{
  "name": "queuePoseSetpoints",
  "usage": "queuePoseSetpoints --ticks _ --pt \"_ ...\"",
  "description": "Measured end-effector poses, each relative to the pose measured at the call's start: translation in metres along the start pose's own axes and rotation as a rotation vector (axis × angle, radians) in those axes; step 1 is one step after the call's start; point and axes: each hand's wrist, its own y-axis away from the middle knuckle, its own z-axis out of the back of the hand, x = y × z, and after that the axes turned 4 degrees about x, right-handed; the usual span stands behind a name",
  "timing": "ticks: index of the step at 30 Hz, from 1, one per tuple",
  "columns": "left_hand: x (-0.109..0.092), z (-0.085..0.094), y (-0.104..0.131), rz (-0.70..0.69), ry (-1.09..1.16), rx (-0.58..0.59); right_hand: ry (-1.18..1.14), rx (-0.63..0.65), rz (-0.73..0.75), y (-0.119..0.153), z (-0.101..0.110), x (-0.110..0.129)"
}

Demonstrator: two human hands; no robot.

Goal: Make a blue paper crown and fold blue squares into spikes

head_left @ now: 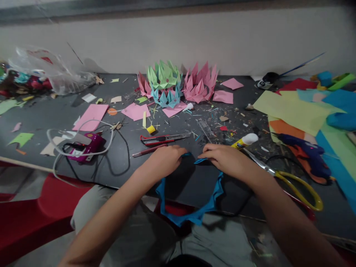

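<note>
A blue folded-paper crown strip (191,217) curves in an open loop between my hands, its middle hanging toward me past the table's front edge. My left hand (169,157) is closed on one end of the strip. The other end is pinched in my right hand (221,157). The two blue tips face each other with a small gap. Just beyond my left hand lie a red box cutter (164,139) and a reddish pen-like stick (148,150). A glue stick (245,141) and yellow-handled scissors (294,185) lie by my right hand and forearm.
Green, pink and light-blue paper crowns (164,78) stand at the back. Coloured sheets (294,111) and a glue gun (306,152) lie on the right. Left are a purple device (86,148) with looping cables and a plastic bag (58,74). Paper scraps litter the dark table (133,167).
</note>
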Motion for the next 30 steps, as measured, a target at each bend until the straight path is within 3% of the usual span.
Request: queuePoseSetpoints --ticks 6,9,12,15,17,19,22,30 --pt "-0.008 -0.007 -0.006 -0.003 0.054 -0.016 0.082 -0.002 -0.03 -0.019 0.008 0.001" --pt "-0.013 -0.012 -0.01 0.059 0.053 -0.062 0.146 0.001 0.026 -0.028 0.011 0.006" --pt "-0.015 -0.015 -0.011 0.129 0.037 -0.107 0.236 -0.105 0.054 -0.026 0.011 0.023" --pt "-0.013 -0.015 -0.01 0.128 0.042 -0.104 0.271 -0.215 0.131 -0.01 0.001 0.046" --pt "-0.009 -0.015 -0.01 0.122 0.024 -0.117 0.224 -0.118 0.275 0.006 -0.009 0.056" --pt "-0.005 -0.015 -0.009 0.117 -0.012 -0.141 0.175 -0.021 0.315 0.022 -0.019 0.057" --pt "0.001 -0.016 -0.007 0.108 -0.042 -0.152 0.148 -0.025 0.284 0.042 -0.027 0.045" --pt "0.012 -0.009 0.001 0.168 -0.038 -0.128 0.269 -0.226 0.126 0.076 -0.027 0.02"
